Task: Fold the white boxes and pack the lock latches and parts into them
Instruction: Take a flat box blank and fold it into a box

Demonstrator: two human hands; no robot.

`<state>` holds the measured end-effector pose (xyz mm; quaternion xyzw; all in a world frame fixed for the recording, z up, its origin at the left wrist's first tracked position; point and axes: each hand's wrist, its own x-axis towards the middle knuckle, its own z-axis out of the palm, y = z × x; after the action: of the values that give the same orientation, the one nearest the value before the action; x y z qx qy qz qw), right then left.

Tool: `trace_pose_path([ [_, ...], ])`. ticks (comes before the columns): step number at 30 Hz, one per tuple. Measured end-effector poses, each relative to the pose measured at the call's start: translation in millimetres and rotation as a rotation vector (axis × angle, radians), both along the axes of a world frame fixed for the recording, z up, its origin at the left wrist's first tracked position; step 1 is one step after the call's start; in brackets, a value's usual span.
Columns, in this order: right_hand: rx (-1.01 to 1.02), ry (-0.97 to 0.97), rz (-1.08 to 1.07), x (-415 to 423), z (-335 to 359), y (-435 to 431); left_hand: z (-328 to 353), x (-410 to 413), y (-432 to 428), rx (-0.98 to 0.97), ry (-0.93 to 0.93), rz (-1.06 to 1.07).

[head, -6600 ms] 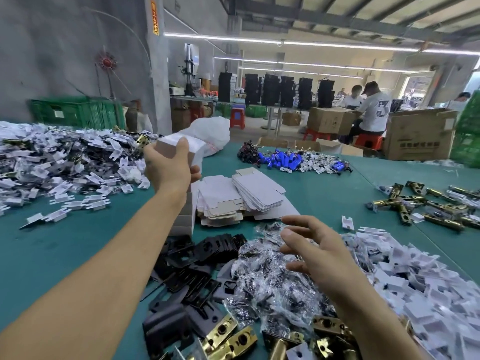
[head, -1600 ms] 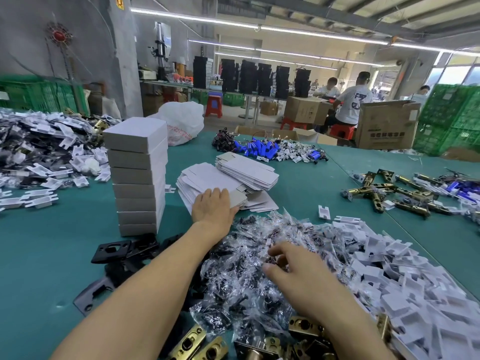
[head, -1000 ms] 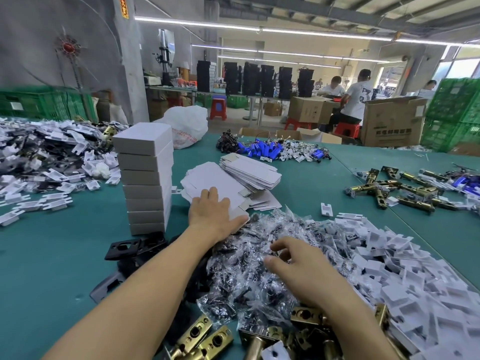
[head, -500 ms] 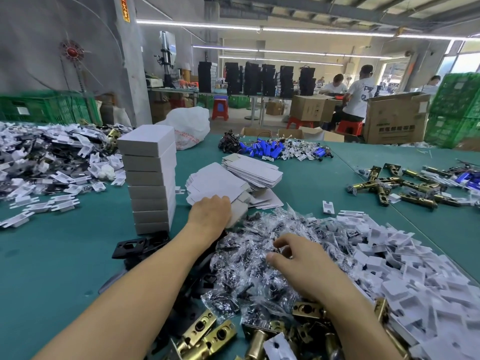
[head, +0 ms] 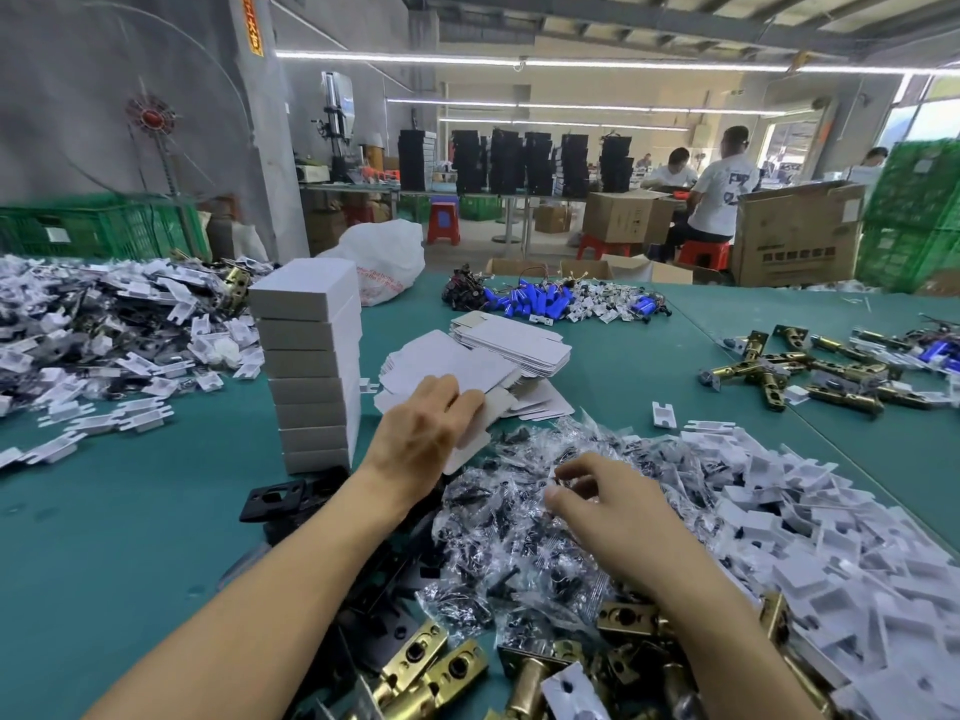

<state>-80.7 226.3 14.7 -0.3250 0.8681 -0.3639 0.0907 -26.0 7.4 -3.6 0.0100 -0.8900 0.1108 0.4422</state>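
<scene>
My left hand (head: 423, 433) grips a flat white box blank (head: 475, 428) at the near edge of the pile of flat blanks (head: 467, 361). My right hand (head: 608, 504) hovers with curled fingers over the heap of clear screw bags (head: 524, 532), pinching at a bag. A tall stack of folded white boxes (head: 311, 366) stands left of my left hand. Brass lock latches (head: 441, 667) lie at the near edge, and black plates (head: 272, 498) sit beside them.
White plastic inserts (head: 810, 537) are heaped on the right and more (head: 104, 335) on the left. More brass latches (head: 789, 371) lie far right, blue batteries (head: 540, 304) at the back. Other people sit beyond cardboard cartons (head: 795, 236). The green table (head: 130, 511) shows at left.
My left hand has closed on a box blank and drawn it back toward me from the pile. My right hand has stayed on the screw bags, shifting slightly.
</scene>
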Motion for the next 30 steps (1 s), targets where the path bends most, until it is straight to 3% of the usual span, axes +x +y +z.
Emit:
trace_pose_path([
  [6,-0.431,-0.344,-0.105,-2,9,-3,-1,-2,45,-0.262,0.162,-0.343],
  [10,-0.428,-0.158,-0.19,-8,6,-1,-3,2,57,-0.132,0.031,-0.422],
  [12,-0.424,-0.097,-0.197,-7,7,1,0,6,63,0.183,-0.063,-0.306],
  [15,-0.381,-0.065,-0.089,-2,11,1,17,14,72,1.118,-0.202,-0.138],
  [17,-0.317,0.0,0.024,3,15,0,22,16,70,1.646,-0.229,-0.182],
  [19,-0.262,0.081,0.127,10,20,-1,27,19,70,1.908,-0.192,-0.279],
  [24,-0.194,0.177,0.246,25,21,-5,26,22,65,2.081,-0.044,-0.299],
  [27,-0.182,0.27,0.11,20,20,-3,24,10,49,2.046,0.007,-0.232],
  [30,-0.231,0.288,-0.006,14,21,3,12,-10,19,1.92,0.118,-0.019],
])
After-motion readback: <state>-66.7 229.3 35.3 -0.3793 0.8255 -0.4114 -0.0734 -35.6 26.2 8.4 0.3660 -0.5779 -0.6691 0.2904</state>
